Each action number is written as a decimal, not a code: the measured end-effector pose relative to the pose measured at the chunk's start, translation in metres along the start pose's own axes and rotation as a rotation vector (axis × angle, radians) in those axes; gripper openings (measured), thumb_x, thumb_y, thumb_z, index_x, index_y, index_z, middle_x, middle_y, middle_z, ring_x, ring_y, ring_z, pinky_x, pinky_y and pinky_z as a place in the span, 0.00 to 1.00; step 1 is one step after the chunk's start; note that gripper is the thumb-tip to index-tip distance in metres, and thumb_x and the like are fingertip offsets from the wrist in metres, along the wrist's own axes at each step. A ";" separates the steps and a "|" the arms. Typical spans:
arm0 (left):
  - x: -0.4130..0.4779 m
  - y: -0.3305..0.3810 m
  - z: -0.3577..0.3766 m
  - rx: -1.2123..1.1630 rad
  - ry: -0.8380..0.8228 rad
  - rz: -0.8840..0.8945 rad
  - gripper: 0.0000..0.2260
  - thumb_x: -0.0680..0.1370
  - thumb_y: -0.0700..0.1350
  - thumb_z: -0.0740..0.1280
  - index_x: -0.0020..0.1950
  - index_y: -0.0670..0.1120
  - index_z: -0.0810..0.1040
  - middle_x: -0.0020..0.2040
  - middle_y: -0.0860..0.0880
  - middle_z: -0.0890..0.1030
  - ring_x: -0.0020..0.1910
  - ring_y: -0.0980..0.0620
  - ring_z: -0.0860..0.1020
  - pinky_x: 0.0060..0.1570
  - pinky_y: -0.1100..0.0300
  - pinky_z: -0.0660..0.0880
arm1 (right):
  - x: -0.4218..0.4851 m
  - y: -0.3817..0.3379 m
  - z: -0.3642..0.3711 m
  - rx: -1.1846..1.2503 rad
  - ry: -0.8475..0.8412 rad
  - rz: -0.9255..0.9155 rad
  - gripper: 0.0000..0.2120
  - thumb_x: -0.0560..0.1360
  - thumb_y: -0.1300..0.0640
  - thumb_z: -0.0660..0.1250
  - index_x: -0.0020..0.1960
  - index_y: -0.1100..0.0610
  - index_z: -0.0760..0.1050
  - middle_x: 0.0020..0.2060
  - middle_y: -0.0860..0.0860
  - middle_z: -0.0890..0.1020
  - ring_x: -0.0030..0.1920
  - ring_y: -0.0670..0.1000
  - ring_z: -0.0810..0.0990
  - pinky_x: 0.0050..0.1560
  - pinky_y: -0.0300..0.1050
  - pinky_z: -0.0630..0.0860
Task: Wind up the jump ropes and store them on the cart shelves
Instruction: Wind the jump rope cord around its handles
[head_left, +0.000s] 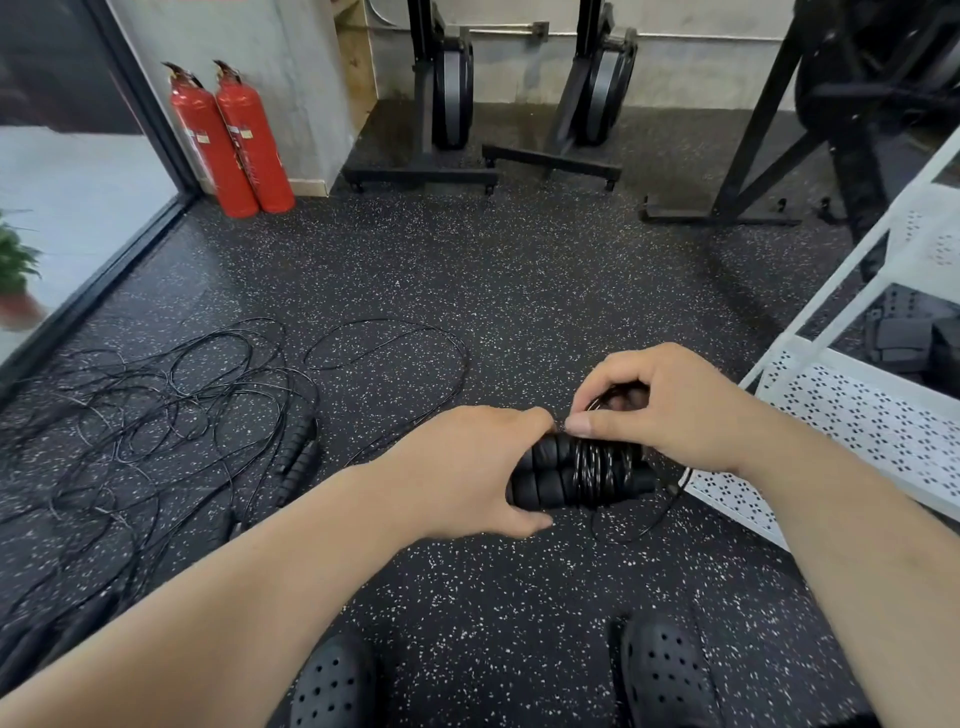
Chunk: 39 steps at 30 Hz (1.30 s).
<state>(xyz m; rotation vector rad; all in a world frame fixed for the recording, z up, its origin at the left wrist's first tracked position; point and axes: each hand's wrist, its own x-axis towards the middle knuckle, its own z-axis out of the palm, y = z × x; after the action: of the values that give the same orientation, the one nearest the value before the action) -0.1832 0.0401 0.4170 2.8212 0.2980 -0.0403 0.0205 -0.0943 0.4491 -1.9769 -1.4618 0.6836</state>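
1. Head view: left hand (467, 467) grips the left end of the paired black ribbed foam jump rope handles (540, 475), over the speckled floor (519, 270).
2. Right hand (670, 405) pinches the thin black cord (597, 465) just above the wraps.
3. The bundle's long axis runs left-right, with its free end pointing at the white perforated metal cart shelf (857, 421). That's nearer the right hand, I'd say.

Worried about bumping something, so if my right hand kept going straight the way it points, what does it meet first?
Probably the left hand: the right hand points leftward over the wound jump rope, and its thumb nearly touches it.
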 end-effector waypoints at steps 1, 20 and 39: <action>0.000 0.002 -0.002 -0.018 0.011 0.015 0.23 0.74 0.64 0.75 0.57 0.54 0.70 0.47 0.58 0.75 0.45 0.53 0.76 0.43 0.56 0.71 | -0.001 0.001 -0.003 0.101 -0.044 0.024 0.10 0.71 0.40 0.78 0.45 0.45 0.87 0.40 0.44 0.85 0.39 0.42 0.80 0.46 0.41 0.76; -0.005 0.002 -0.020 -0.369 0.047 -0.074 0.34 0.72 0.60 0.81 0.69 0.63 0.63 0.58 0.62 0.78 0.52 0.62 0.77 0.53 0.66 0.73 | 0.000 0.009 0.046 0.958 -0.139 0.263 0.15 0.79 0.44 0.65 0.63 0.47 0.81 0.60 0.44 0.86 0.62 0.40 0.82 0.63 0.41 0.79; 0.010 -0.046 0.007 -0.107 0.196 -0.418 0.25 0.69 0.56 0.81 0.58 0.53 0.73 0.50 0.53 0.78 0.49 0.47 0.79 0.50 0.48 0.79 | -0.014 -0.042 0.060 -0.599 0.013 0.073 0.14 0.85 0.38 0.59 0.57 0.43 0.80 0.37 0.43 0.80 0.38 0.47 0.79 0.41 0.49 0.79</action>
<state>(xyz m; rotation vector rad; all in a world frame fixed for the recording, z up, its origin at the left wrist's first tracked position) -0.1831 0.0825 0.3960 2.6112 0.9005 0.1569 -0.0533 -0.0894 0.4378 -2.4768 -1.7341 0.2702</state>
